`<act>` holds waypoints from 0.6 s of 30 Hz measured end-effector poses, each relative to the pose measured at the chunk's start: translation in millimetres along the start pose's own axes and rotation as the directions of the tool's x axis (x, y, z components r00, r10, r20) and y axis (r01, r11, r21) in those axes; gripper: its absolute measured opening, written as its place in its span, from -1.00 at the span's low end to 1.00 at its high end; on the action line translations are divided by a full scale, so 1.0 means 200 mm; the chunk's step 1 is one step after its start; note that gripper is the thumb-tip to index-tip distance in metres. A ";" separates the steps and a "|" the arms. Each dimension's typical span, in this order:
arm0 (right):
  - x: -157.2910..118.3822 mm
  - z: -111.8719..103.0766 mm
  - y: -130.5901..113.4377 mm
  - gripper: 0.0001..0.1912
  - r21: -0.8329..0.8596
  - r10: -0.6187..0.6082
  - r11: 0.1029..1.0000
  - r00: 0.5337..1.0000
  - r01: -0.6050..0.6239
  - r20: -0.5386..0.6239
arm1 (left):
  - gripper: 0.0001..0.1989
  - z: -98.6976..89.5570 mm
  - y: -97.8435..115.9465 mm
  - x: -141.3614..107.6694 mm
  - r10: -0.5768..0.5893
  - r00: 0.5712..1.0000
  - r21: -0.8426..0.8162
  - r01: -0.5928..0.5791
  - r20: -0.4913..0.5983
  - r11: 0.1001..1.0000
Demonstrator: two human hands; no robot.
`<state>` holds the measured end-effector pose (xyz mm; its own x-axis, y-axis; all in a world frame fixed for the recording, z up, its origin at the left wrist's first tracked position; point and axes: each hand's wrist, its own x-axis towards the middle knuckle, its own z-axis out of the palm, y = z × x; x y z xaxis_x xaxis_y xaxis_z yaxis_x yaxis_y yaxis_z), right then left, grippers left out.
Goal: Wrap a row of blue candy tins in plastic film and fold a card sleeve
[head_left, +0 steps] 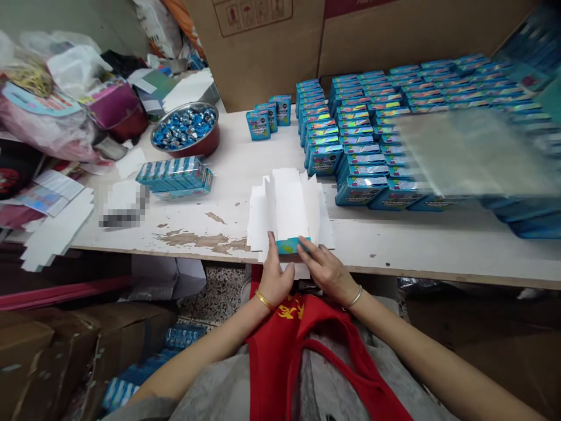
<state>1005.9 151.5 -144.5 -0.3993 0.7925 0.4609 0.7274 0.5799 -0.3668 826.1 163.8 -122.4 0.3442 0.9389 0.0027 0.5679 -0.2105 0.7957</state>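
A half-folded carton blank [290, 204] lies at the table's front edge, its white inside facing up and its side flaps standing up. Its near end has a blue printed flap that is bent up toward me. My left hand [278, 275] grips the carton's near left corner, index finger along the side and thumb in front of the flap. On the right, the fingers of my right hand [326, 266] are bent over the flap's corner, holding it. More white cardboard shows under and beside the carton; whether it is one piece or several I cannot tell.
Rows of blue boxes [362, 190] fill the right side, with a blurred translucent sheet [473, 152] over them. Three small boxes [258, 126] stand behind. Left are a film-wrapped box pack [175, 175] and a metal bowl [210, 140] of blue-and-silver pieces. A large brown carton [267, 64] stands behind.
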 end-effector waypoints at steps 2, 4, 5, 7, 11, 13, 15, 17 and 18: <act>0.01 0.01 -0.01 -0.45 0.014 -0.003 1.000 1.000 0.003 -0.002 | -0.17 0.01 0.03 0.02 -0.022 0.997 0.024 0.023 -0.068 0.999; 0.02 0.04 -0.02 -0.45 -0.006 -0.006 1.000 1.000 0.006 0.000 | -0.26 0.00 0.06 0.05 -0.063 0.991 0.055 0.070 -0.114 0.996; 0.02 0.05 -0.02 -0.45 -0.028 -0.008 1.000 1.000 0.008 -0.001 | -0.30 -0.01 0.07 0.07 -0.092 0.989 0.069 0.101 -0.120 0.993; 0.01 0.08 -0.02 -0.46 -0.090 -0.001 0.996 1.000 0.000 -0.008 | -0.36 -0.04 0.07 0.10 -0.155 0.980 0.086 0.166 -0.129 0.982; 0.04 0.10 -0.05 -0.55 -0.168 0.064 0.984 0.998 -0.064 -0.010 | -0.38 -0.09 0.04 0.12 -0.168 0.975 0.118 0.186 -0.148 0.975; 0.08 0.08 -0.07 -0.63 -0.192 0.102 0.976 0.995 -0.098 0.010 | -0.33 -0.12 0.05 0.12 -0.064 0.980 0.201 0.102 -0.191 0.974; 0.11 0.06 -0.09 -0.70 -0.227 0.120 0.968 0.992 -0.110 0.031 | -0.31 -0.17 0.09 0.12 0.097 0.975 0.360 -0.018 -0.202 0.933; 0.13 0.04 -0.10 -0.73 -0.260 0.117 0.960 0.992 -0.102 0.042 | -0.39 -0.21 0.15 0.13 0.209 0.977 0.522 -0.153 -0.050 0.839; 0.13 0.04 -0.10 -0.73 -0.268 0.113 0.959 0.993 -0.097 0.043 | -0.42 -0.22 0.19 0.14 0.214 0.973 0.573 -0.225 0.088 0.788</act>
<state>976.0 162.7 -131.6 -0.3383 0.8604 0.3811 0.8856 0.4280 -0.1803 825.4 194.5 -65.8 0.5222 0.8445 0.1191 0.7985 -0.5332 0.2795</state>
